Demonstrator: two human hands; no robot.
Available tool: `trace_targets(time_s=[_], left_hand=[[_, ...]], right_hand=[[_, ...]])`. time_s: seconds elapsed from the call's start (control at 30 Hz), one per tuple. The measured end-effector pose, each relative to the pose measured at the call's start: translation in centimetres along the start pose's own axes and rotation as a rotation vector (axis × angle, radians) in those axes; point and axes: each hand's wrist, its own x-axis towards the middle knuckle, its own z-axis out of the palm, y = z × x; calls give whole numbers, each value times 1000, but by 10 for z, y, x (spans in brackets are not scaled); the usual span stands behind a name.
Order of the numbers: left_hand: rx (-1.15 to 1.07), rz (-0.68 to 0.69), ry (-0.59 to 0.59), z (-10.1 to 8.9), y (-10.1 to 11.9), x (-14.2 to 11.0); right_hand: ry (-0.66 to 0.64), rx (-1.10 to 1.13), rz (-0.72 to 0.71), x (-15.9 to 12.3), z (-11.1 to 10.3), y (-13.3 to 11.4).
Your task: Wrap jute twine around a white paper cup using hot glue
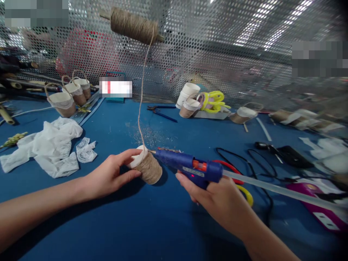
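Note:
A paper cup (150,167) wrapped in brown twine is tilted in my left hand (119,169), thumb on its side and fingers at its white rim. My right hand (214,199) grips a blue hot glue gun (176,159), a long clear glue stick (261,185) sticking out of its back. The gun's nozzle is close to the cup's upper edge; I cannot tell if it touches. From the cup, a strand of twine (140,101) runs up to a twine spool (133,25) on a stick.
Finished-looking small baskets (63,105) stand at the back left, near white lace (54,145). Pliers (163,112) lie behind the cup. Stacked white cups (187,93) are at the back. Black cable, scissors with red and yellow handles and a purple power strip (317,206) lie on the right.

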Motion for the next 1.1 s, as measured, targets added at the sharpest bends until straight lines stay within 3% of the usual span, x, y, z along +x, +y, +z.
trace_targets(time_s=[0.33, 0.6, 0.77, 0.93, 1.0, 1.1], left_hand=[[8, -1, -1, 0, 0, 0], [-7, -20, -12, 0, -1, -1], [-31, -40, -8, 2, -3, 1], [-112, -70, 16, 4, -2, 4], [-171, -73, 26, 5, -1, 6], [-271, -70, 38, 5, -1, 9]], right_hand=[[-44, 72, -29, -2, -2, 0], [-168, 193, 170, -1, -8, -8], [-239, 380, 416, 3, -10, -12], [-399, 619, 364, 9, -17, -6], [-361, 692, 371, 12, -21, -3], [-183, 739, 420, 22, -24, 4]])
